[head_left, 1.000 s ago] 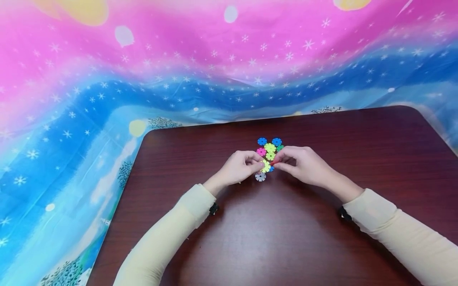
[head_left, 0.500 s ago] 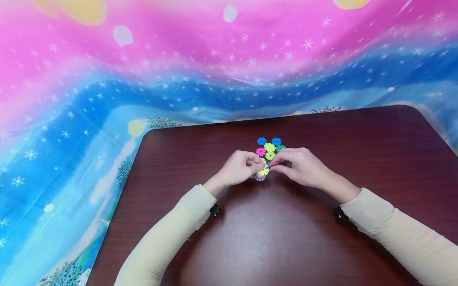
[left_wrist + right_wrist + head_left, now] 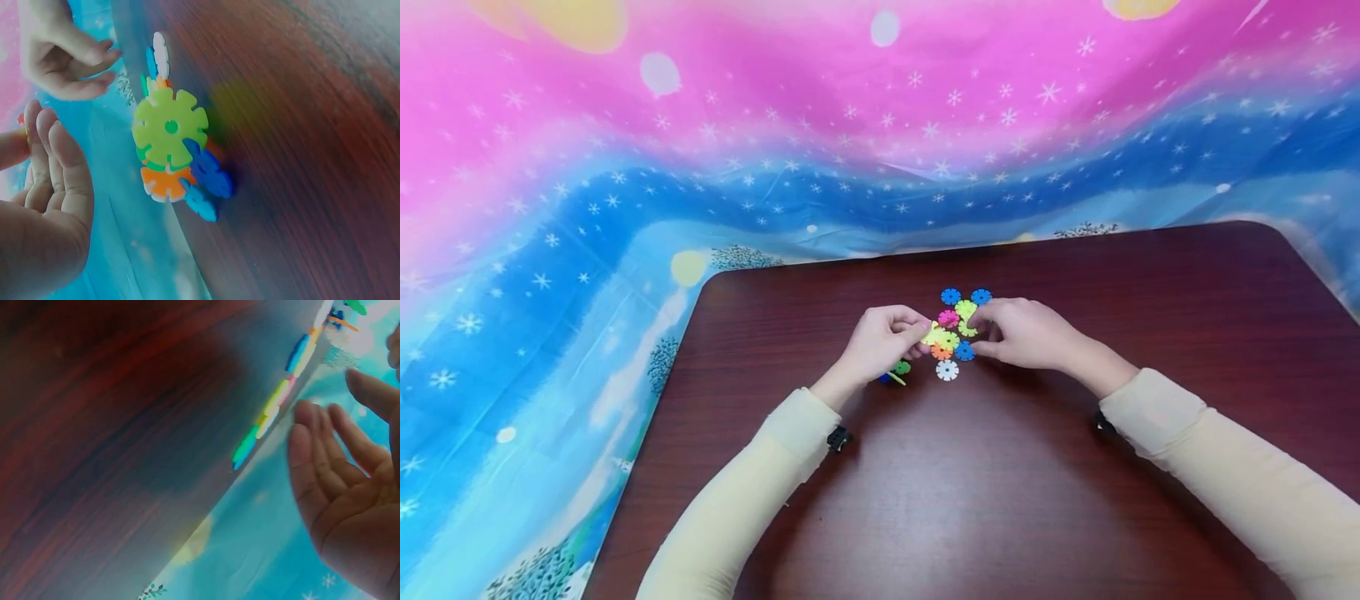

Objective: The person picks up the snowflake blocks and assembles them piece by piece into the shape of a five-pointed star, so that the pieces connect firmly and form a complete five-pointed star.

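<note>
My left hand (image 3: pixel 883 342) pinches a yellow interlocking disc (image 3: pixel 934 335) between thumb and fingertips, above other discs on the table. A small red edge (image 3: pixel 20 119) shows at these fingertips in the left wrist view, so a red disc seems joined to it. My right hand (image 3: pixel 1033 335) hovers with thumb and fingers apart and nothing between them, beside a blue disc (image 3: pixel 965 351). Below my left hand stands a joined cluster with a yellow-green disc (image 3: pixel 170 128), an orange disc (image 3: pixel 165 184) and blue discs (image 3: pixel 211 172); my hand partly hides it in the head view.
Loose discs lie flat on the dark wooden table (image 3: pixel 910 517): two blue ones at the back, a pink disc (image 3: pixel 948 319), yellow ones, an orange disc (image 3: pixel 942 351) and a white disc (image 3: pixel 947 370). A printed cloth (image 3: pixel 850 125) hangs behind the table.
The red disc my right hand pinched was brought to the yellow one in my left hand. My right fingers then let go and spread; my left hand moved slightly left and away from me.
</note>
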The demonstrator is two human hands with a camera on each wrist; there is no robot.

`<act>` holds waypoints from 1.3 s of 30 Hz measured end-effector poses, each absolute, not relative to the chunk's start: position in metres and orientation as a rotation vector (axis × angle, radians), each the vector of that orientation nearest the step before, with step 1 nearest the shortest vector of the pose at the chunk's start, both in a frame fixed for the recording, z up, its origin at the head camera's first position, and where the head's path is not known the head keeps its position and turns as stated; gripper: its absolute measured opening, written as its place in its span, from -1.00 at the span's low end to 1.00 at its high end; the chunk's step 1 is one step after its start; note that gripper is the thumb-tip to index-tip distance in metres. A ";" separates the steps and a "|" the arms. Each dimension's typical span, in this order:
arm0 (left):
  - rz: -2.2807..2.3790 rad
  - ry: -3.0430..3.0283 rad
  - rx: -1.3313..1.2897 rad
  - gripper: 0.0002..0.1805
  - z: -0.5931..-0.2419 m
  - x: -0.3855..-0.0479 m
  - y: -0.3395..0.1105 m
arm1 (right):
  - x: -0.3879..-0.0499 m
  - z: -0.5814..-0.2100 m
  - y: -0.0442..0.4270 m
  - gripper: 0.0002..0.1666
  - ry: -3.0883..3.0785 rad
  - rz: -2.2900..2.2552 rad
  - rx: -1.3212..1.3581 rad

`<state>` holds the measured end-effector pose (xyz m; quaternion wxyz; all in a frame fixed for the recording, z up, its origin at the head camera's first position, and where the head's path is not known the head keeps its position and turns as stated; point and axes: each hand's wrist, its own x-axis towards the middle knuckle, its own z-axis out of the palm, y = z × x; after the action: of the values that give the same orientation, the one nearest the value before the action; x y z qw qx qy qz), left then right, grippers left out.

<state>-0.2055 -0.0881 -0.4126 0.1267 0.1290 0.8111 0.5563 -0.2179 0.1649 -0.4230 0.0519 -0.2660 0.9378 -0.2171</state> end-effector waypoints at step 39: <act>1.664 2.266 0.336 -0.75 -0.417 -0.201 -0.076 | -0.189 -0.424 0.171 -0.72 2.803 -1.230 -0.884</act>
<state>-0.2014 -0.0763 -0.4170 0.1546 0.1173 0.7907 0.5806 -0.1886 0.1708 -0.4236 -0.0220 -0.2773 0.8796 -0.3859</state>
